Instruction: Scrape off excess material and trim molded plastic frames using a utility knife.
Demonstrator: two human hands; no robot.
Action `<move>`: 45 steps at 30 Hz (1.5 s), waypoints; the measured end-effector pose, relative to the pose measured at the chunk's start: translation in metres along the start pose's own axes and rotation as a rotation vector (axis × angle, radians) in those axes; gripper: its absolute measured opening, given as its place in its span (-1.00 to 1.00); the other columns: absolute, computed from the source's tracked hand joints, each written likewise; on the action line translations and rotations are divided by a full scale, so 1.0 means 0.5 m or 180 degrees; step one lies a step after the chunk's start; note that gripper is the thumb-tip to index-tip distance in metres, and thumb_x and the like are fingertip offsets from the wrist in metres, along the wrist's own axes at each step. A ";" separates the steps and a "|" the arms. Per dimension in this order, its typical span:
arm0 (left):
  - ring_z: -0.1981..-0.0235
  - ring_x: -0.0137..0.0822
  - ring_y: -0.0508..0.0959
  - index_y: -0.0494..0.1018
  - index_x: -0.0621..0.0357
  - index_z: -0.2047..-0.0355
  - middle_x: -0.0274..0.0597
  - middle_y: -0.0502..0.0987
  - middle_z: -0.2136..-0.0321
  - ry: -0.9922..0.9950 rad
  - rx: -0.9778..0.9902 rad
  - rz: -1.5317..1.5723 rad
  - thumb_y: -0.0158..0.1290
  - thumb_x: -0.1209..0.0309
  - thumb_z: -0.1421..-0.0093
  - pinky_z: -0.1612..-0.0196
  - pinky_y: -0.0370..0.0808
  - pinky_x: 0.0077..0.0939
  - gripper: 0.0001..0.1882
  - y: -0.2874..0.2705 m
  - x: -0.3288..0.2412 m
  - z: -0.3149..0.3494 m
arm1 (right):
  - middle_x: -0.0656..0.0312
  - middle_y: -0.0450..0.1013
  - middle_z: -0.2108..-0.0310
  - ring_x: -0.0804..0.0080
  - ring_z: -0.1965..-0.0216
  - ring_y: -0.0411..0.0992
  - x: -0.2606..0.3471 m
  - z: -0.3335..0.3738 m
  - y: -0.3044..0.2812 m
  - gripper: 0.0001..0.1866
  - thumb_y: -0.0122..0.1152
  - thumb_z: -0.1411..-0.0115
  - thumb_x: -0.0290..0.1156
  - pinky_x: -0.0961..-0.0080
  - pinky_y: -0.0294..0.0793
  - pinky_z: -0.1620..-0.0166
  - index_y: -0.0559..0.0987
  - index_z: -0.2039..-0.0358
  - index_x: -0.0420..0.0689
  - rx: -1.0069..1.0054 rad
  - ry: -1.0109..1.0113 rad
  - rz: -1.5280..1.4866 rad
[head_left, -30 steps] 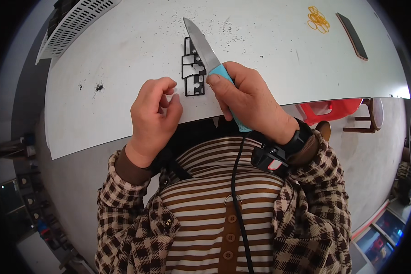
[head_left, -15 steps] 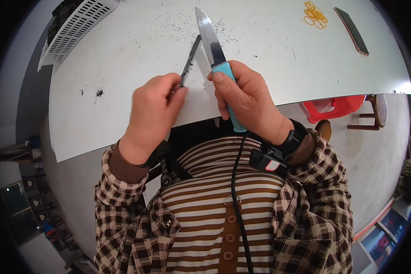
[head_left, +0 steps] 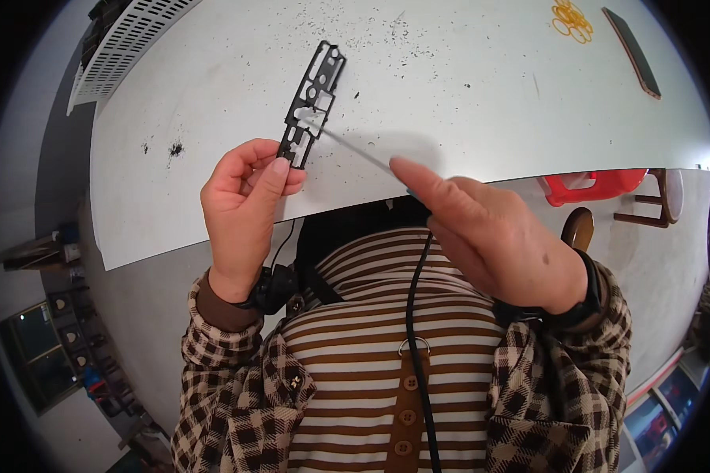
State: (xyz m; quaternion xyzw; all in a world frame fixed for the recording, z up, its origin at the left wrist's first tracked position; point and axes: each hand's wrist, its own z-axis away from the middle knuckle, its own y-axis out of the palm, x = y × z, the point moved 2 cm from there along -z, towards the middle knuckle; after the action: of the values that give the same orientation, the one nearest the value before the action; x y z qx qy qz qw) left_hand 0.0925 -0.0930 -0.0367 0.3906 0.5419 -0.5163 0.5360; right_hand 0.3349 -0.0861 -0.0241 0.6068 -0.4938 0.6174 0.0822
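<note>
Between thumb and fingers, my left hand (head_left: 248,193) pinches the near end of a long black plastic frame (head_left: 314,91) with many cut-outs. The frame is held above the white table, its broad face turned up and its far end pointing away from me. My right hand (head_left: 497,229) is closed round a knife, its turquoise handle almost wholly hidden by the fingers. The thin knife blade (head_left: 355,150) shows nearly edge-on, and its tip meets the frame around the middle, at a cut-out. Whether the edge touches plastic there I cannot tell.
Black shavings (head_left: 176,148) are scattered over the white table (head_left: 166,205). Yellow rubber bands (head_left: 572,21) and a phone (head_left: 633,54) lie at the far right. A white perforated basket (head_left: 134,55) stands far left. Beyond the table's right edge are a red stool (head_left: 596,186) and a wooden stool (head_left: 661,197).
My left hand has turned the black frame from edge-on to broad face up. My right hand has rolled over and moved right, swinging the knife from upright to slanting left onto the frame.
</note>
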 end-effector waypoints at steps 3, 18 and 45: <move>0.43 -0.42 0.53 0.35 0.32 0.20 -0.21 0.47 0.39 -0.0037 -0.0092 0.0066 0.01 0.55 -0.14 0.30 0.49 -0.61 -0.79 0.001 0.019 -0.009 | 0.13 0.28 0.62 0.28 0.64 0.27 -0.017 0.003 -0.006 -0.37 -0.04 0.00 -0.72 0.45 0.30 0.52 0.14 -0.15 -0.25 0.0392 0.0156 0.0054; 0.43 -0.48 0.50 0.36 0.38 0.25 -0.26 0.39 0.41 0.0587 -0.0249 -0.0754 -0.03 0.69 -0.08 0.33 0.49 -0.67 -0.81 0.039 0.037 -0.029 | 0.07 0.32 0.61 0.15 0.62 0.34 -0.085 -0.013 -0.022 -0.42 0.04 -0.01 -0.67 0.35 0.33 0.52 0.24 -0.10 -0.20 0.0596 0.0447 -0.0016; 0.53 -0.48 0.48 0.41 0.37 0.34 -0.14 0.42 0.45 0.1489 -0.0070 -0.1413 0.01 0.70 -0.06 0.49 0.42 -0.71 -0.88 0.057 0.055 -0.068 | 0.11 0.30 0.68 0.31 0.69 0.33 -0.071 -0.094 -0.048 -0.36 -0.01 0.07 -0.61 0.44 0.32 0.64 0.17 -0.11 -0.35 0.1871 0.0089 0.1003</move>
State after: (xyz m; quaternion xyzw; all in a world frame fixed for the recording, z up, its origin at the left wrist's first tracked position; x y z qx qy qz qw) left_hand 0.1111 -0.0587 -0.0717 0.3651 0.7279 -0.5109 0.2755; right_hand 0.3291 -0.0230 -0.0306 0.5122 -0.3811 0.7468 -0.1861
